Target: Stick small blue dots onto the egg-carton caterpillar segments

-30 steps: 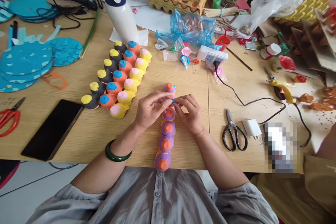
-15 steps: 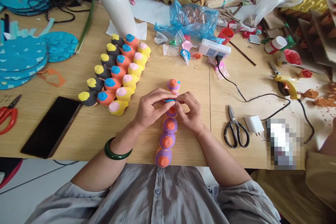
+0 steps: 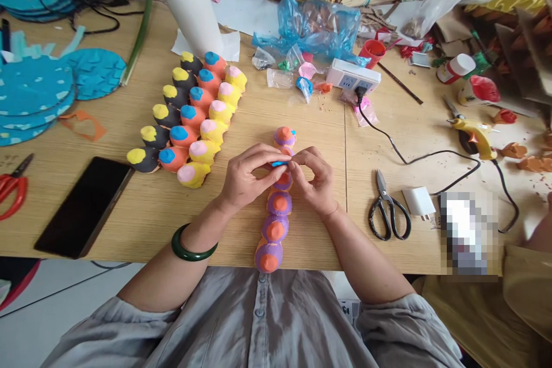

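Carefully, the left hand (image 3: 248,178) pinches a small blue piece (image 3: 280,163) between thumb and fingers, above the row of purple cups (image 3: 279,204) with orange tips. The right hand (image 3: 314,175) meets its right end, thumb and fingertips drawn near; whether they grip it cannot be told. A second ago the blue reached further toward the right fingers; now it shows mostly by the left thumb. Leftward on the counter (image 3: 319,121) stand black, orange and yellow cups (image 3: 190,114); the white bottle's (image 3: 196,17) top has left the view.
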Available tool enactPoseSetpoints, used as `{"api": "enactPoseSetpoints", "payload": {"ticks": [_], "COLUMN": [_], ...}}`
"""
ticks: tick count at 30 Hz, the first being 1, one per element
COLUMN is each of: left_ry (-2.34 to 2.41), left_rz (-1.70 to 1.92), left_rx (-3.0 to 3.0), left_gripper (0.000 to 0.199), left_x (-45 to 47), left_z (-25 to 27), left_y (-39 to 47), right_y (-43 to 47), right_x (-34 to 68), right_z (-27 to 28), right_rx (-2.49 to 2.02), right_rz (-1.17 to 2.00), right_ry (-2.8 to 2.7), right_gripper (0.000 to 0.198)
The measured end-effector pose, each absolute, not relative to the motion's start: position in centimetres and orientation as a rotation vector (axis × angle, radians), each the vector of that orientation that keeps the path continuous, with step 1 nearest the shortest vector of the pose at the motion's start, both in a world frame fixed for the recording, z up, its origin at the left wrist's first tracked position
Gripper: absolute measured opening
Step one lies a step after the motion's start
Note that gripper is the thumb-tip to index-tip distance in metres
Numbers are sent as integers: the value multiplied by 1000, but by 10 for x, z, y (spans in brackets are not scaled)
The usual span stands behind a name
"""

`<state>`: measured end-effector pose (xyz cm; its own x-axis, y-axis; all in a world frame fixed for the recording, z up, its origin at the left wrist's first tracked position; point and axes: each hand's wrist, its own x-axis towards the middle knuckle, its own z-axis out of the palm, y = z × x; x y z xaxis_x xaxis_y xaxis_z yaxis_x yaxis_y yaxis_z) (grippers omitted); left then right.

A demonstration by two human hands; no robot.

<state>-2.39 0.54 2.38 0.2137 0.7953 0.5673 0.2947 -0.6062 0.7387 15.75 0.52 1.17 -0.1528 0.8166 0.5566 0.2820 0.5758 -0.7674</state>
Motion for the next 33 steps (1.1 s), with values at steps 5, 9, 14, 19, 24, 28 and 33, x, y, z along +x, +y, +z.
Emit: {"api": "enactPoseSetpoints", "payload": {"ticks": [5, 9, 14, 19, 24, 28, 33], "left_ry": [1008, 1063, 1210, 1128, 978, 884, 893], "left_rz": [1454, 1497, 1484, 1448, 1311, 1197, 1072], "left_rx": [2080, 2042, 1361, 927, 778, 649, 709], "left_gripper": [10, 9, 17, 33, 31, 27, 27], "left_x": [-23, -21, -21, -22, -22, -23, -22], "left_z": [23, 24, 21, 16, 20, 29, 30], "left_y": [6, 4, 7, 12, 15, 16, 10], "right_y": [6, 7, 7, 10, 12, 11, 9], "right_x": [158, 161, 163, 162, 161, 161, 162], "right_z": [13, 16, 16, 11, 9, 9, 10], "right_rx": [-915, -899, -958, -1039, -1026, -1002, -957], "right_rz": [642, 617, 794, 1119, 1221, 1211, 1145], "right_ry": [-1706, -1734, -1550, -1276, -1212, -1255, -1362], "right_gripper": [22, 19, 19, 32, 36, 26, 19]}}
